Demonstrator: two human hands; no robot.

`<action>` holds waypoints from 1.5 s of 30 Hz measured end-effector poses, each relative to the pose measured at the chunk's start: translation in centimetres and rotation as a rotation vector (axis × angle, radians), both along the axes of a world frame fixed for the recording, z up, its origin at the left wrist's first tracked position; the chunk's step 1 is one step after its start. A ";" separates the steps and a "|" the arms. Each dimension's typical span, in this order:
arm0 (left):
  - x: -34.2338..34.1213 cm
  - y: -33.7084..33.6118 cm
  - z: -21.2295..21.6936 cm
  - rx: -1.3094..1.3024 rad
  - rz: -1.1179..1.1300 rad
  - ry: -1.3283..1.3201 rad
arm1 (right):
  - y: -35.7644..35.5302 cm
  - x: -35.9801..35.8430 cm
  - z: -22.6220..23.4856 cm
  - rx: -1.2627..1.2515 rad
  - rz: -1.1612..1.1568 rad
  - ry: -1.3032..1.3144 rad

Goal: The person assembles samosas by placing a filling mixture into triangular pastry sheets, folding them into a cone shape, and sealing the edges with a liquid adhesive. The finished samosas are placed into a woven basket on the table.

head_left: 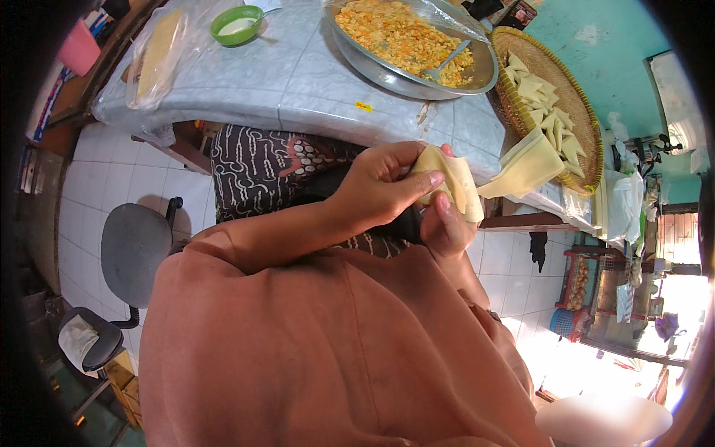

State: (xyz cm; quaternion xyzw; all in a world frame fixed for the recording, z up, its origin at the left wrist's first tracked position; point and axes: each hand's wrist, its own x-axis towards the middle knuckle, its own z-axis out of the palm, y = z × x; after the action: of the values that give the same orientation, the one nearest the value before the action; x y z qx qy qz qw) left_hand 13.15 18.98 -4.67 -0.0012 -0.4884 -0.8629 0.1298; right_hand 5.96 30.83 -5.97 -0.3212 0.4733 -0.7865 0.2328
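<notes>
Over my lap, close to the table's front edge, my left hand [380, 182] pinches a pale yellow pastry wrapper [438, 167] between thumb and fingers. My right hand [449, 227] grips the same wrapper from below and from the right. The wrapper is bent into a fold; whether filling lies inside is hidden. Just right of it, a long wrapper strip [529, 165] reaches to the rim of a round woven tray [585, 86]; I cannot tell if it joins the held piece. Several folded triangular pastries [547, 104] lie on the tray.
A steel basin [357, 63] of orange-yellow shredded filling [402, 33] holds a spoon [449, 59]. Farther left stand a green bowl [218, 31] of white paste and a plastic-wrapped wrapper stack [158, 56]. A yellow label [363, 106] lies on the tablecloth [246, 82]. A grey chair [138, 253] is at left.
</notes>
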 end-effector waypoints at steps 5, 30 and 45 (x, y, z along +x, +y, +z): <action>-0.7 0.5 -0.4 -0.002 0.041 -0.011 | -0.3 -0.9 -0.1 0.009 -0.030 0.084; -0.4 0.1 -1.1 0.318 -0.060 -0.056 | -0.4 -3.2 -1.2 0.152 -0.236 0.861; 0.4 -0.4 -0.9 0.480 -0.106 -0.232 | 0.4 -2.9 1.4 0.503 -0.354 1.416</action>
State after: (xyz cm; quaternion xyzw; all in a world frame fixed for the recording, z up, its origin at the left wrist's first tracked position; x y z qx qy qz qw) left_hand 13.59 18.63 -5.53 0.1029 -0.2806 -0.9540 0.0241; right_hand 3.11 31.20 -4.55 -0.6048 0.7182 -0.2877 -0.1886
